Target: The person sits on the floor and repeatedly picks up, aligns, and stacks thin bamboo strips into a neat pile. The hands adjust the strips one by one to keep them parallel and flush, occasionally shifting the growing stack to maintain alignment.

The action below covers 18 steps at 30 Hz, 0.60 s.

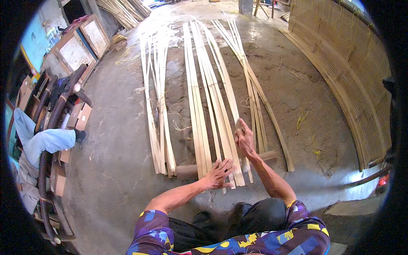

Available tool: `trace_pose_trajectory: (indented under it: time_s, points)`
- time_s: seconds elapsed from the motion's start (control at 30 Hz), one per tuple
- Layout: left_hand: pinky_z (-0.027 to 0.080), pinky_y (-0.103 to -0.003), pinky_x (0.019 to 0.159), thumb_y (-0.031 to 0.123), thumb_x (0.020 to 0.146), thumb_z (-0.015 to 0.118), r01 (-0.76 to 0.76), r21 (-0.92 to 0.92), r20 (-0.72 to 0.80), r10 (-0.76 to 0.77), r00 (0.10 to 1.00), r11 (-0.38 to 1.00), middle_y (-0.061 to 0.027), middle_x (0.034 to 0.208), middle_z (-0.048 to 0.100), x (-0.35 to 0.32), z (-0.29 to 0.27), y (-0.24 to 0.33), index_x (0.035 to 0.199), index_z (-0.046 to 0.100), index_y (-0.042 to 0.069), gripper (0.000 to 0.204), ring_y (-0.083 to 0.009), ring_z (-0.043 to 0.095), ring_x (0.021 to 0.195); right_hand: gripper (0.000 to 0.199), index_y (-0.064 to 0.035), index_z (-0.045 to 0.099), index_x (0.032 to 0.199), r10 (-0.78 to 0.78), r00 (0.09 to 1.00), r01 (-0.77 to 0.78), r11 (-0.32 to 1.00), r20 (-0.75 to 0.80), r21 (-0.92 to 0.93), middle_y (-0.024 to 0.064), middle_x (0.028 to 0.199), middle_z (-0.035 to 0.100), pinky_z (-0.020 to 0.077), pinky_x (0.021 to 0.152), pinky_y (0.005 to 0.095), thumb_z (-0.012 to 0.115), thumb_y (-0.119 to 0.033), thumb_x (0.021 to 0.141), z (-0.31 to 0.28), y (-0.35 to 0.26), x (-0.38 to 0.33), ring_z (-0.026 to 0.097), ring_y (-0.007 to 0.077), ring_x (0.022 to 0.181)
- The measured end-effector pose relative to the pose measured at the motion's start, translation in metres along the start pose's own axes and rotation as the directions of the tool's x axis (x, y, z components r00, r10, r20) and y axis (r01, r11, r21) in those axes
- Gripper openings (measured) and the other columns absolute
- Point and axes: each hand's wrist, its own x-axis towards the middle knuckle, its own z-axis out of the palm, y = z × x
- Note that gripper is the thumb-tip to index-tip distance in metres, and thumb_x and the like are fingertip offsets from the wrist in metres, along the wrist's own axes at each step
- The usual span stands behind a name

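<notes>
Long pale bamboo strips [199, 114] lie on the floor in front of me, running away from my knees. My left hand [218, 173] rests flat over the near ends of the middle strips, its fingers stretched out. Farther out and to the right, my right hand [245, 139] is closed round one long bamboo strip [227, 85], the thumb on top. A round log [187, 171] lies crosswise under the near ends. Looser bundles of strips [162, 119] lie to the left, and more strips [260, 100] cross one another on the right.
On the left, a person's leg in light blue trousers [51, 140] extends from a dark wooden bench [63, 100], with cardboard boxes [79, 115] beside it. A large woven bamboo screen [346, 63] stands along the right. Yellow fibre scraps [302, 119] lie on the concrete floor [114, 127].
</notes>
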Motion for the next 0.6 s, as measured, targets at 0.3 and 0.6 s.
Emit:
trace_pose_trajectory:
  time_s: [0.3, 0.6]
  points:
    - [0.005, -0.050, 0.104, 0.058, 0.075, 0.047, 0.026, -0.009, 0.089, -0.026, 0.996, 1.000, -0.0155, 0.141, 0.008, 0.003, -0.004, 0.004, 0.136, 0.017, 0.012, 0.082, -0.0316, 0.006, 0.131, 0.048, -0.0106, 0.039, 0.127, 0.061, 0.995, -0.031, 0.946, 0.083, -0.324, 0.0054, 0.062, 0.055, 0.0416, 0.039, 0.0264, 0.048, -0.006, 0.079, -0.033, 0.104, -0.009, 0.049, 0.0116, 0.045]
    - [0.008, -0.053, 0.103, 0.055, 0.071, 0.053, 0.052, -0.013, 0.134, -0.050, 0.990, 0.999, -0.0169, 0.140, 0.012, 0.007, -0.005, 0.005, 0.134, 0.021, 0.009, 0.084, -0.0339, 0.009, 0.130, 0.044, -0.0093, 0.041, 0.124, 0.254, 0.958, -0.240, 0.965, 0.137, -0.111, 0.0063, 0.067, 0.055, 0.0421, 0.037, 0.0271, 0.046, -0.004, 0.081, -0.016, 0.086, -0.021, 0.052, 0.0112, 0.047]
